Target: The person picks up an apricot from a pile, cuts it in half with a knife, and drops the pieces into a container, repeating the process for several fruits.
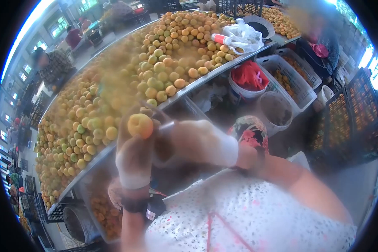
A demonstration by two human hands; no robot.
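Mid-cut on an apricot [140, 125]: left hand [134, 161] gripping the fruit just above the table edge [97, 154], right hand [197, 143] closed on a small knife [161, 119]; next, probably a steady turn to split it

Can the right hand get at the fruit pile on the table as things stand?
Probably yes. The right hand is beside the fruit that the left hand holds up, close to the table edge. Nothing stands between it and the pile, though it seems to hold a thin tool.
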